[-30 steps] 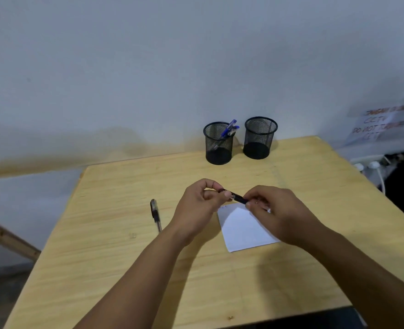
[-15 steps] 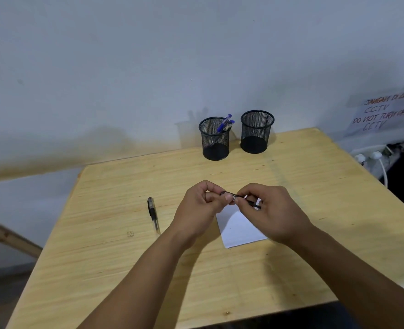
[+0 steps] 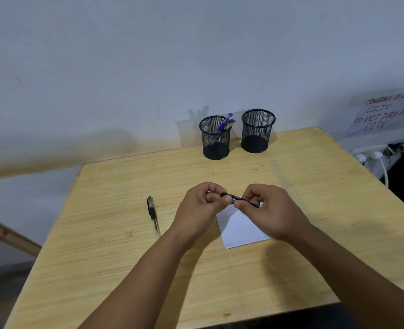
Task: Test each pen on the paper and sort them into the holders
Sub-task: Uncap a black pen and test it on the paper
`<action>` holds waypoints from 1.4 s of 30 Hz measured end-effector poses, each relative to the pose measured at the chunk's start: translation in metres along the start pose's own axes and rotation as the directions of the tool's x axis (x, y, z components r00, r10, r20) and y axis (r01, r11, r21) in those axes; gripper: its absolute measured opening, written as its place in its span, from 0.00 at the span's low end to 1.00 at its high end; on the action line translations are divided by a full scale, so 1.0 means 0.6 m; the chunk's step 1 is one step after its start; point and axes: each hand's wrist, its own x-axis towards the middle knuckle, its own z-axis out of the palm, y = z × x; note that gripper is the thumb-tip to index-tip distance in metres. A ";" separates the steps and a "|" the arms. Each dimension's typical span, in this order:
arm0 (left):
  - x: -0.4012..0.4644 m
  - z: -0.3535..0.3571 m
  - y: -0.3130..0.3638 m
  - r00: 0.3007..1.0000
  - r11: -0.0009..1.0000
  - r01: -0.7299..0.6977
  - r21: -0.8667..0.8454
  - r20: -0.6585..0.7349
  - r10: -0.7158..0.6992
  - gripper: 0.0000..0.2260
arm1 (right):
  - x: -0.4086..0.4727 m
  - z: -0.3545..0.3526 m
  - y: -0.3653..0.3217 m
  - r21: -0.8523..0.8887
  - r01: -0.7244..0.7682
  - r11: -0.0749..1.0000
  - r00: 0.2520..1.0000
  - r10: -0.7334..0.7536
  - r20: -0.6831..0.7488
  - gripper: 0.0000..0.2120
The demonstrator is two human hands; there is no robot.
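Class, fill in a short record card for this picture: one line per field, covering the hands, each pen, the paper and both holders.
left hand: grips one end of the held pen
right hand: grips the other end
held pen: black, above the paper
paper: white, lying on the table
loose pen: black, on the table left of the hands
left holder: black mesh, blue pens inside
right holder: black mesh, no pens visible

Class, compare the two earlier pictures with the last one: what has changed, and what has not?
Little changed. Both hands, left hand and right hand, keep gripping the slim black pen above the white paper sheet, drawn slightly closer together. The capped black pen on the wooden table and both black mesh holders stayed put.
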 end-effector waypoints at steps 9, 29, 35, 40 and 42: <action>0.018 -0.031 -0.003 0.970 1.000 0.025 -0.009 -0.243 -0.026 0.05 | -0.006 0.001 0.018 0.221 -0.101 0.970 0.994 0.089 0.062 0.09; 0.029 -0.059 -0.057 0.905 0.548 0.023 0.836 -0.251 0.344 0.18 | -0.033 -0.008 0.021 0.557 0.019 0.830 0.985 0.080 -0.152 0.16; -0.036 -0.009 -0.070 0.914 0.634 -0.211 0.744 -0.079 0.397 0.23 | -0.022 -0.006 0.014 0.458 0.084 0.885 0.940 0.083 -0.332 0.10; -0.041 0.001 -0.092 0.950 0.512 -0.242 0.824 0.093 0.299 0.34 | -0.004 0.010 0.004 0.414 0.022 0.910 0.939 0.123 -0.320 0.07; -0.039 0.001 -0.100 0.951 0.451 -0.241 0.860 0.117 0.285 0.35 | 0.003 0.020 0.005 0.435 0.008 0.900 0.945 0.136 -0.298 0.07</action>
